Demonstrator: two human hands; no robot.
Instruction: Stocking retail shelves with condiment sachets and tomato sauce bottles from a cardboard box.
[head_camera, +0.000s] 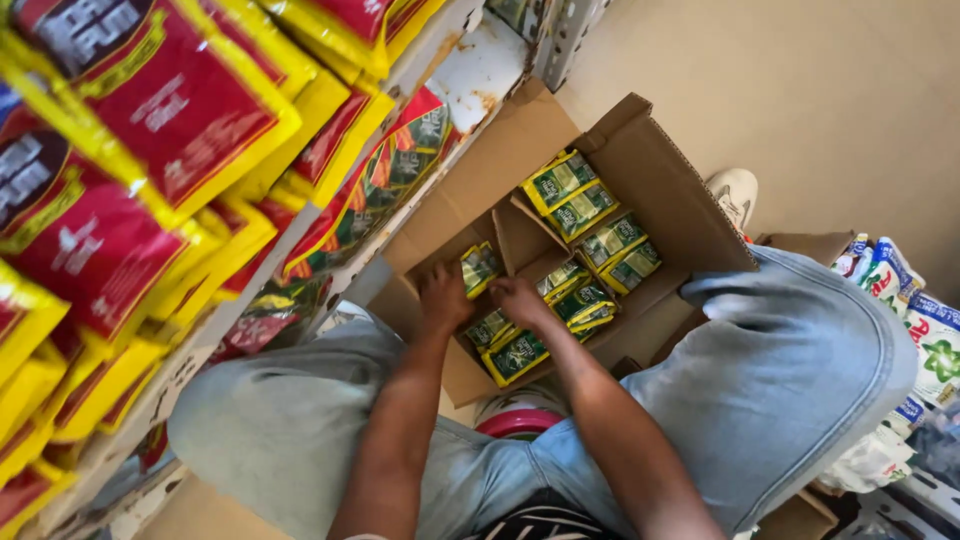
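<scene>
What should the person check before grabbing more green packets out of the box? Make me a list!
1. Box open: ok, the flaps are folded back.
2. Green packets left inside: ok, several show.
3. Left hand on a packet: ok, it touches one at the box's near corner; whether it grips it, cannot tell.
4. Right hand free: cannot tell, it rests among the packets and its fingers are partly hidden.
5. Box steady: ok, it sits on the floor between the knees.
6. Room on the shelf: cannot tell, red and yellow packs fill most of what shows.
</scene>
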